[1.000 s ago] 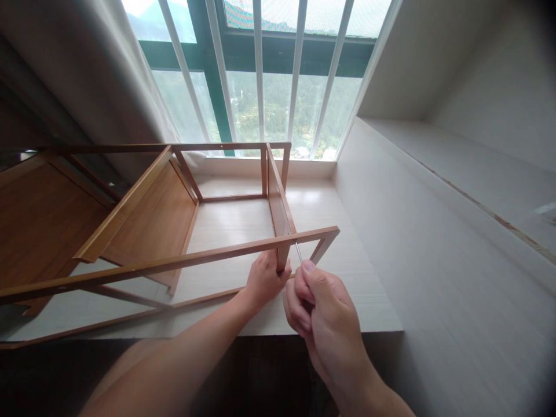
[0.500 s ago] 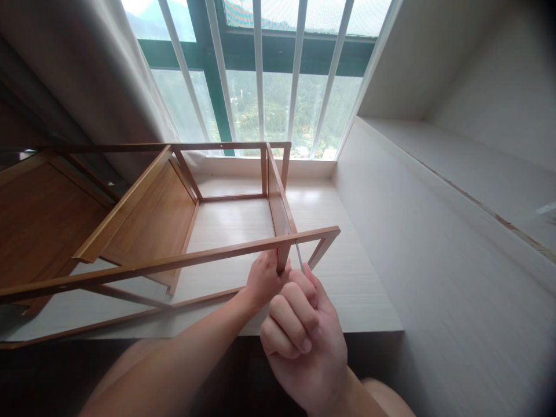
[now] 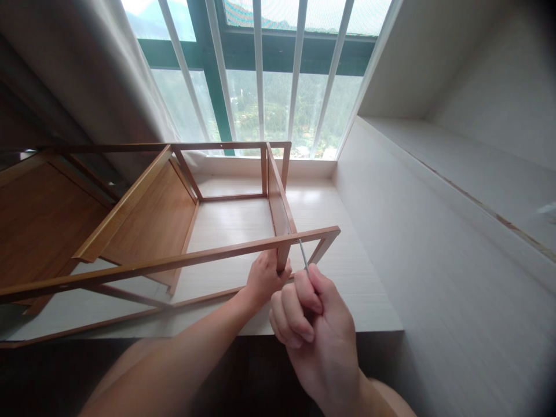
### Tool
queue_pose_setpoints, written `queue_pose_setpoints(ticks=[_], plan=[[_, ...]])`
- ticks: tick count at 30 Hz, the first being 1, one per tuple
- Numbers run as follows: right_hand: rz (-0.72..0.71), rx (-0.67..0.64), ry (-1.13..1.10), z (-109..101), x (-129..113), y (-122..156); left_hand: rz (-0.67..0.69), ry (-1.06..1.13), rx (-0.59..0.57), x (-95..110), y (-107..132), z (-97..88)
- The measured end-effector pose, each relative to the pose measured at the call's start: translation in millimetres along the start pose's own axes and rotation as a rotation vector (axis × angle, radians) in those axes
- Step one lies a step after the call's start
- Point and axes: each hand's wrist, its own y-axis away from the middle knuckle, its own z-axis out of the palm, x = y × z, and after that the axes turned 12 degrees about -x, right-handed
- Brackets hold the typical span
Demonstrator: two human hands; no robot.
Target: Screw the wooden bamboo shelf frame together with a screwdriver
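A wooden shelf rack (image 3: 208, 251) lies on its side on a pale surface, its boards standing between two frames. My left hand (image 3: 266, 277) is closed around the lower edge of the rightmost board (image 3: 280, 191), just under the near rail. The board hides part of its fingers. My right hand (image 3: 315, 324) pinches a slim metal hex key (image 3: 304, 255), fingers curled in. The key's upper tip is at the rail beside a small hole, where that board meets the frame; whether it touches the rail I cannot tell. The key's lower end is hidden in my fingers.
The pale ledge (image 3: 360, 284) ends in a front edge near my knees. A light panelled wall (image 3: 417, 231) with a recessed shelf rises on the right. Behind the rack is a barred window (image 3: 278, 98); a grey curtain (image 3: 108, 75) hangs at left.
My right hand has shifted a little to the right and turned, and the hex key's tip has moved slightly right of the hole. My left hand and the rack stay put.
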Motion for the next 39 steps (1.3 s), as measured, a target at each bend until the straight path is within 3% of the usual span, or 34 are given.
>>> queue_pose_setpoints(ticks=[6,20,29,39], plan=[[-0.042,0.129,0.329,-9.0,0.1,-5.9,0.01,-0.103,-0.025,-9.5,-0.4,5.2],[-0.023,0.198,0.804,-15.8,-2.9,-4.5,0.048,-0.117,0.002,-16.7,-0.2,9.7],[0.019,0.165,1.14,-20.4,-19.4,-3.2,0.048,-0.138,-0.011,-8.8,0.5,6.1],[-0.01,0.144,1.482,-21.2,-21.4,-3.8,0.023,-0.11,0.006,-12.7,0.5,9.7]])
